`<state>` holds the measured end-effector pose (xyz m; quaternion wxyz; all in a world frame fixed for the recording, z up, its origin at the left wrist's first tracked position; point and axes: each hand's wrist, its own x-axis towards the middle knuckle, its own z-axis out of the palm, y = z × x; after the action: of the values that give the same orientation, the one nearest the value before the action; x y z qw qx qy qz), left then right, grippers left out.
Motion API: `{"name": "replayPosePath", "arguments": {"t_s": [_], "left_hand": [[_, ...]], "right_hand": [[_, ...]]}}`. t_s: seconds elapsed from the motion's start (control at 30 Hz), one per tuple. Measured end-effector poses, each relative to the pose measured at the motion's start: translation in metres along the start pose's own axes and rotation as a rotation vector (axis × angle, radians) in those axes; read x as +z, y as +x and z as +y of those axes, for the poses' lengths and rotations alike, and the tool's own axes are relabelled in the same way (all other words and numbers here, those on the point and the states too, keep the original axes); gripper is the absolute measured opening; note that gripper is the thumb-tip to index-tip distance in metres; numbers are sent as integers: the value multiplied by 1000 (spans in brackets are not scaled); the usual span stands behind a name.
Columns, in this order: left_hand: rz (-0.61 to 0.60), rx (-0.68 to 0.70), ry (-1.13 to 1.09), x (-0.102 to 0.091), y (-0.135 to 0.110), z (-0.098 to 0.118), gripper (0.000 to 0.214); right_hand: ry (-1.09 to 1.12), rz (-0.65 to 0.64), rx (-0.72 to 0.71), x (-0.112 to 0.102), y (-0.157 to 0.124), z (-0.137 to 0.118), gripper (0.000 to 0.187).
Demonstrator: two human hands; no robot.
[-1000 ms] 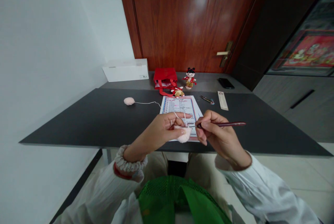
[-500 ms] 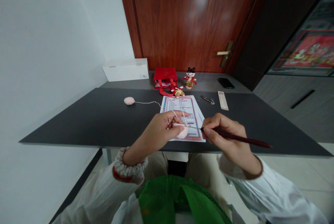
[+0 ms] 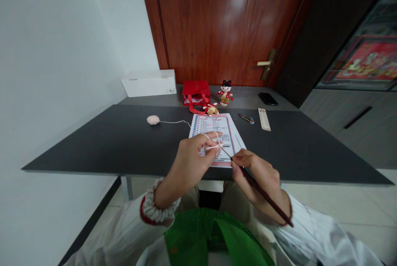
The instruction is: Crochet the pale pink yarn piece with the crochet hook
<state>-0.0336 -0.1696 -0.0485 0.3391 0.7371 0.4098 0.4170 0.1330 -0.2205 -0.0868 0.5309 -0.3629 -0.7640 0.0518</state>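
My left hand (image 3: 194, 154) is closed, pinching a small pale pink crochet piece (image 3: 214, 148) between thumb and fingers. The pale strand runs over its raised index finger. My right hand (image 3: 259, 175) grips a crochet hook (image 3: 263, 193) with a dark red handle, held like a pen. The hook's thin metal tip meets the crochet piece at my left fingertips. From there the yarn trails left to a small pale pink yarn ball (image 3: 153, 120) on the table. Printed pattern sheets (image 3: 214, 127) lie beneath my hands, partly covered by them.
At the back of the dark table (image 3: 93, 146) are a white box (image 3: 149, 84), a red gift bag (image 3: 196, 90), a standing doll (image 3: 226, 93) and a doll's body (image 3: 211, 109). To the right lie small scissors (image 3: 245, 118), a pale packet (image 3: 264, 119) and a phone (image 3: 268, 98).
My right hand has moved left and slightly down, and the hook now slants more steeply. My left hand has turned, so its thumb and fingers cover more of the crochet piece.
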Motion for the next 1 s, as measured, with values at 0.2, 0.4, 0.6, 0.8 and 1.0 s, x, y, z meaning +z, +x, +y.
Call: {"name": "replayPosePath", "arguments": {"t_s": [0.2, 0.4, 0.6, 0.8, 1.0], "left_hand": [[39, 87, 26, -1, -1, 0, 4], [-67, 37, 9, -1, -1, 3, 10], [-187, -188, -427, 6, 0, -10, 6], [-148, -82, -242, 3, 3, -13, 10], [-272, -276, -520, 1, 4, -12, 21]], "right_hand": [[148, 139, 217, 10, -7, 4, 14], [-48, -104, -268, 12, 3, 28, 26], [-262, -169, -544, -2, 11, 43, 21], [-290, -242, -539, -3, 14, 41, 17], [-230, -106, -576, -1, 10, 41, 23]]}}
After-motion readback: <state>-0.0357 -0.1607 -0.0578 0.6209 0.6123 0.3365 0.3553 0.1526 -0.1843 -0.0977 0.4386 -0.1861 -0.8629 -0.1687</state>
